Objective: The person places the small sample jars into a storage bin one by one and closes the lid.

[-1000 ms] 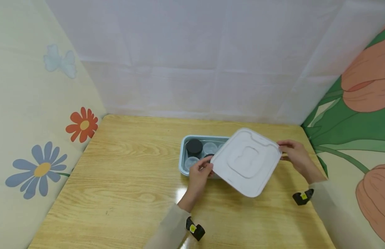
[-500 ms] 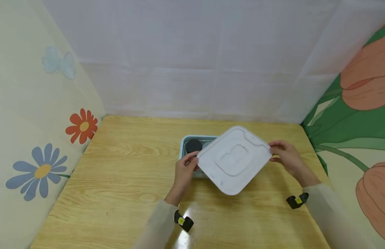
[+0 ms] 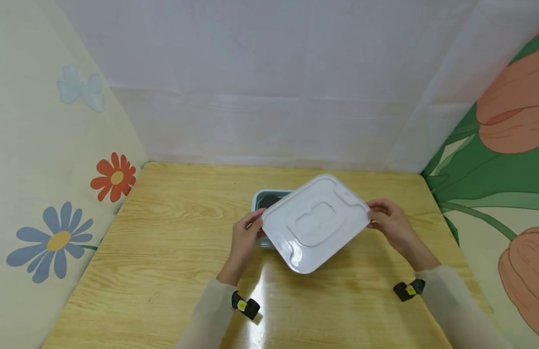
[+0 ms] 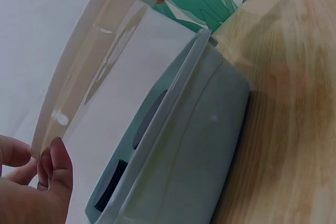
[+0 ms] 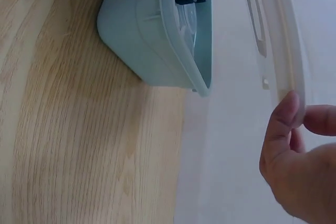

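Note:
A white rectangular lid is held slanted above a pale blue-green plastic box. My left hand pinches the lid's left corner between thumb and fingers. At the opposite corner my right hand pinches the edge in the same way. A gap shows between lid and box in both wrist views. Inside the box are a black round jar lid and, in the right wrist view, a clear container beside dark-topped ones. Most of the contents are hidden under the lid in the head view.
The box stands on a wood-grain table. Behind the table hangs a white cloth. Flower-printed cloths border it on the left and right.
Both hands have carried the lid leftward over the box, covering more of it. The clear containers and much of the black lid are now hidden in the head view.

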The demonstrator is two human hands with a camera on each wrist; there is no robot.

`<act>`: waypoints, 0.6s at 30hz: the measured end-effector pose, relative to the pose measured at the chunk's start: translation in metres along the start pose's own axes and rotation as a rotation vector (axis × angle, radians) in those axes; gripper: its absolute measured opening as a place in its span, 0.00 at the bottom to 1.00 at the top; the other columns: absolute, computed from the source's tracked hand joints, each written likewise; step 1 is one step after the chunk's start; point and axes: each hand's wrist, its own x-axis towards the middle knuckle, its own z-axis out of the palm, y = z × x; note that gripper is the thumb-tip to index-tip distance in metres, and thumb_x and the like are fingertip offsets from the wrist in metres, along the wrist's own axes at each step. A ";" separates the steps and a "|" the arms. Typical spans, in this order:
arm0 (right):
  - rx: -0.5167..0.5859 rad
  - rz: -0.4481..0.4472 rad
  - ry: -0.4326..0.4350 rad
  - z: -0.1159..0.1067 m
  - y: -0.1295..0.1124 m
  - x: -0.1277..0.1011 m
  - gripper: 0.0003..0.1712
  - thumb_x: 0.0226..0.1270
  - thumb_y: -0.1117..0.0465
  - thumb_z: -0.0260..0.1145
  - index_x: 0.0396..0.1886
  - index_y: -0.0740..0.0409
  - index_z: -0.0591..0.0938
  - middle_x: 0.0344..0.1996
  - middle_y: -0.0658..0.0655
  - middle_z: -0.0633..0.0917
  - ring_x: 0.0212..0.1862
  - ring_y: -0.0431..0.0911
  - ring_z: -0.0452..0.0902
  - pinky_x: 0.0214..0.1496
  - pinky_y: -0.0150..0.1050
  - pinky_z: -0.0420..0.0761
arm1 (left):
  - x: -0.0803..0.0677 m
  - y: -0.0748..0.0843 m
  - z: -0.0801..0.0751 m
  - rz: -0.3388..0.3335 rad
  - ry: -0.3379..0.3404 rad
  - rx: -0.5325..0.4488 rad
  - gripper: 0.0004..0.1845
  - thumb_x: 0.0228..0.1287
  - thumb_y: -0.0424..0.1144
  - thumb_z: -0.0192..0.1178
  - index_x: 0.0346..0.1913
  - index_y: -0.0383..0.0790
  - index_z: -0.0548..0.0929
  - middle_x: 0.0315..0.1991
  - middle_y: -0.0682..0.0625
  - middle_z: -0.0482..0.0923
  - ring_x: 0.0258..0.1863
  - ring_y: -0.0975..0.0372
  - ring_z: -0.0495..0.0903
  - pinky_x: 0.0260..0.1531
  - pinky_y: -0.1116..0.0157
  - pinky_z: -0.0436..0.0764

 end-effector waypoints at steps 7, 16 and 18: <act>-0.032 -0.087 0.012 0.009 0.002 -0.001 0.09 0.68 0.70 0.56 0.44 0.54 0.75 0.38 0.46 0.75 0.38 0.37 0.75 0.37 0.30 0.81 | 0.004 0.007 -0.008 -0.005 0.020 -0.033 0.18 0.64 0.23 0.48 0.56 0.22 0.74 0.32 0.55 0.75 0.25 0.69 0.77 0.27 0.74 0.79; -0.045 -0.095 -0.028 0.010 -0.006 -0.004 0.10 0.70 0.69 0.54 0.48 0.59 0.75 0.39 0.49 0.75 0.37 0.37 0.76 0.39 0.30 0.82 | 0.002 0.013 -0.014 0.017 -0.009 -0.055 0.18 0.68 0.26 0.49 0.58 0.24 0.74 0.35 0.57 0.78 0.27 0.68 0.76 0.28 0.74 0.78; -0.043 -0.102 -0.038 0.009 -0.007 -0.005 0.10 0.70 0.68 0.54 0.48 0.59 0.75 0.39 0.49 0.75 0.37 0.37 0.77 0.39 0.30 0.82 | 0.002 0.014 -0.015 0.021 -0.014 -0.060 0.17 0.68 0.27 0.49 0.57 0.23 0.74 0.36 0.57 0.79 0.27 0.68 0.76 0.29 0.74 0.78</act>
